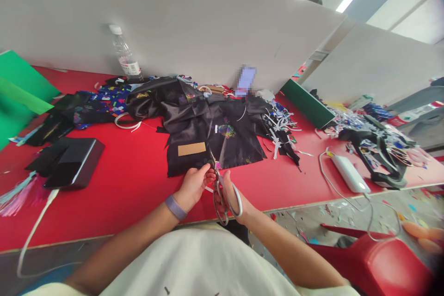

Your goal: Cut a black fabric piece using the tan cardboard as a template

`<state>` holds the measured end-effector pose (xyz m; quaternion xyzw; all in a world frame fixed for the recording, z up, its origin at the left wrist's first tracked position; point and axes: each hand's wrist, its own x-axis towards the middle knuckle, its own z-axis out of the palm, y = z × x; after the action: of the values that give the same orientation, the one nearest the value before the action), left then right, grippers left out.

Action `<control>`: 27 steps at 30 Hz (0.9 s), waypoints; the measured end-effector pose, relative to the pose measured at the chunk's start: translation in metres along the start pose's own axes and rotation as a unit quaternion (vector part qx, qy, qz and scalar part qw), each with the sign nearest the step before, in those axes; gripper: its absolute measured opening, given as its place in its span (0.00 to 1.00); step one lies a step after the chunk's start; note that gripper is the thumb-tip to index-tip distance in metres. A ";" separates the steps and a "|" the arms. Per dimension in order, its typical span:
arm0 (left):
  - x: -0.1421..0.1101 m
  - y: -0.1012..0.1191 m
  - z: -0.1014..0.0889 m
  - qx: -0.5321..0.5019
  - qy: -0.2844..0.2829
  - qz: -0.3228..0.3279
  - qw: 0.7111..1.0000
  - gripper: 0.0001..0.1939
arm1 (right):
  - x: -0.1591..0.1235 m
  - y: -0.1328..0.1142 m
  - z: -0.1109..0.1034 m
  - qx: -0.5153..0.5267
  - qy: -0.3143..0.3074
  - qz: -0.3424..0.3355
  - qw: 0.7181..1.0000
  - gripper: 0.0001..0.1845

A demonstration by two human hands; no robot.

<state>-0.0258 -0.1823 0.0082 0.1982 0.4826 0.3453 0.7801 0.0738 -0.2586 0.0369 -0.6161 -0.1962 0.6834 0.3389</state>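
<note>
Black shiny fabric (222,125) with small coloured prints lies across the middle of the table, its near edge close to me. A tan cardboard strip (192,149) rests on its lower left part. My right hand (234,199) grips a pair of scissors (222,203) by its pale handles, blades pointing away from me over the cloth. At the near edge of the fabric, my left hand (198,182) is closed, thumb and fingers pinching the cloth beside the blades. The blade tips are hard to make out against the dark fabric.
A black box-shaped device (74,164) with a white cable stands at left. Behind the cloth are a plastic bottle (126,55) and a phone (245,81). White and dark scraps (280,125) lie at right, near a white power bank (350,173) and black straps (381,157).
</note>
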 end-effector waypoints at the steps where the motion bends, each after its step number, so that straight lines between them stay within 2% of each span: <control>1: 0.000 0.000 0.000 0.000 0.000 0.000 1.000 0.12 | 0.000 -0.001 0.000 0.002 0.003 0.001 1.000 0.40; 12: -0.003 0.001 0.000 -0.008 0.000 0.002 1.000 0.14 | 0.002 0.005 0.003 -0.032 0.013 0.022 0.999 0.40; 22: -0.001 -0.001 -0.001 0.000 -0.005 0.009 1.000 0.13 | 0.007 0.004 -0.003 -0.032 -0.021 -0.003 0.999 0.42; 27: 0.001 -0.003 -0.004 -0.003 -0.011 0.014 1.000 0.12 | 0.009 0.003 -0.003 -0.017 -0.014 -0.008 1.000 0.42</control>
<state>-0.0279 -0.1834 0.0037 0.2067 0.4704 0.3551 0.7810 0.0757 -0.2545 0.0277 -0.6106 -0.2176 0.6858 0.3308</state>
